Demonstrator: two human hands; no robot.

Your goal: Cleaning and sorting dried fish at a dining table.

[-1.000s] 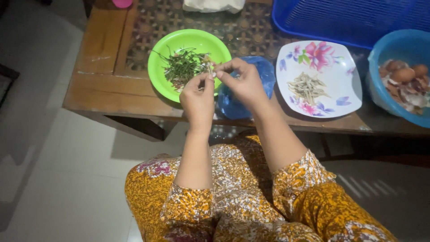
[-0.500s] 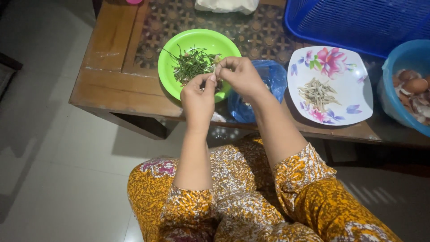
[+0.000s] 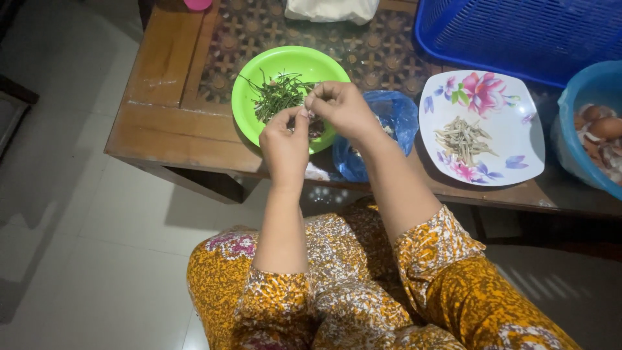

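we pinch a small pale piece between both fingertips, left hand and right hand closed on it, held over the green bowl of stems, likely so scraps drop in; the floral plate sits beside.

A single head-worn camera looks steeply down from above the seated person's lap, facing forward over the wooden table's near edge. The fingers sit close, centre frame; floor tiles lie left of them.

tiny pale scrap, pinched over green bowl
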